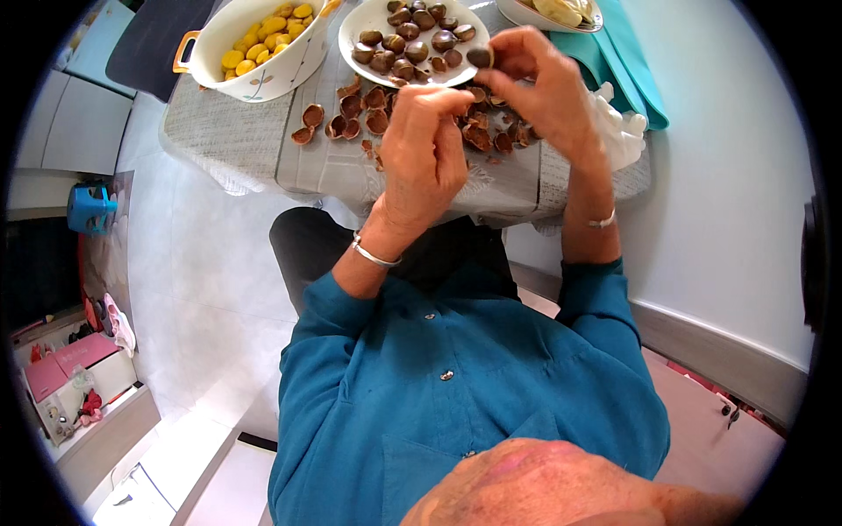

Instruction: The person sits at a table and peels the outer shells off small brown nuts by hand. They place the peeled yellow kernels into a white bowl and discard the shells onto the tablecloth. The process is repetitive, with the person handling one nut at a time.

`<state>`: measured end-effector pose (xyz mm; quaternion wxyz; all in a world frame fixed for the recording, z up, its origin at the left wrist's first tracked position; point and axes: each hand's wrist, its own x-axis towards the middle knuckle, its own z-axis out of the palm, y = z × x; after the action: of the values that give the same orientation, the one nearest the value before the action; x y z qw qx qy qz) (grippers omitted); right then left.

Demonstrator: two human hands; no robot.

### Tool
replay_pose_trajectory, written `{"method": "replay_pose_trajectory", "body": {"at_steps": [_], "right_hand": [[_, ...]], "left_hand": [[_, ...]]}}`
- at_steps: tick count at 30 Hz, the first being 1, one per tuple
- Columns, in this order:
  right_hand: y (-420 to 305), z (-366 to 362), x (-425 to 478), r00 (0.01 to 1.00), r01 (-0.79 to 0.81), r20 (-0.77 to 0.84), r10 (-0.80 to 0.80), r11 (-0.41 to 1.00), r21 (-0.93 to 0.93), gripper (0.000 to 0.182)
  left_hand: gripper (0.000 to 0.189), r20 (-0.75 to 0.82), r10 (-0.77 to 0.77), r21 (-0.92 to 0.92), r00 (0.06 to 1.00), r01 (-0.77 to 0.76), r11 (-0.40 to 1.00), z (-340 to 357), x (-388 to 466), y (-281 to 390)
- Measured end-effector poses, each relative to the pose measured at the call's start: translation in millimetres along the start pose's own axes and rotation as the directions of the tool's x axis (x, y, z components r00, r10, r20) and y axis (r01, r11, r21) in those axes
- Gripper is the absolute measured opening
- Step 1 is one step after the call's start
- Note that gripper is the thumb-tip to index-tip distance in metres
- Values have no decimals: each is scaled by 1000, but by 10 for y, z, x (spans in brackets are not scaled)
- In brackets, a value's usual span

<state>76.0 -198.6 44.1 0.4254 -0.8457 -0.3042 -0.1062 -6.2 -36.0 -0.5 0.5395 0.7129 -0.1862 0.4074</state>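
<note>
Between the thumb and fingers of my right hand [543, 92] is a dark brown chestnut [480, 57], held at the right rim of a white plate [352, 29]. Several unpeeled chestnuts [408, 31] lie on that plate, some with split shells. My left hand [424, 141] hovers just in front of the plate with its fingers curled; whether anything is inside them is hidden. Broken chestnut shells [377, 121] are scattered on the tablecloth [250, 141] below and around both hands. Peeled yellow chestnuts [263, 43] fill part of a white two-handled pot [279, 72] at the left.
A bowl [552, 23] with pale food stands at the far right, by a turquoise cloth or mat [625, 59]. White gloves [618, 131] lie beside my right wrist. A wall [730, 164] borders the table's right side. A blue plastic stool [91, 208] is at far left.
</note>
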Motion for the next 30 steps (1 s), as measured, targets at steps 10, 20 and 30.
{"method": "replay_pose_trajectory", "body": {"at_steps": [10, 20, 30], "right_hand": [[79, 259, -474, 994, 32, -110, -3, 965, 261, 33], [27, 240, -502, 986, 107, -156, -65, 956, 273, 32], [-59, 182, -498, 943, 307, -134, -306, 952, -15, 29]], "left_hand": [[27, 186, -314, -104, 931, 336, 936, 0, 45, -42], [30, 342, -508, -192, 791, 588, 786, -48, 83, 55], [20, 309, -507, -146, 805, 566, 811, -59, 164, 137]]}}
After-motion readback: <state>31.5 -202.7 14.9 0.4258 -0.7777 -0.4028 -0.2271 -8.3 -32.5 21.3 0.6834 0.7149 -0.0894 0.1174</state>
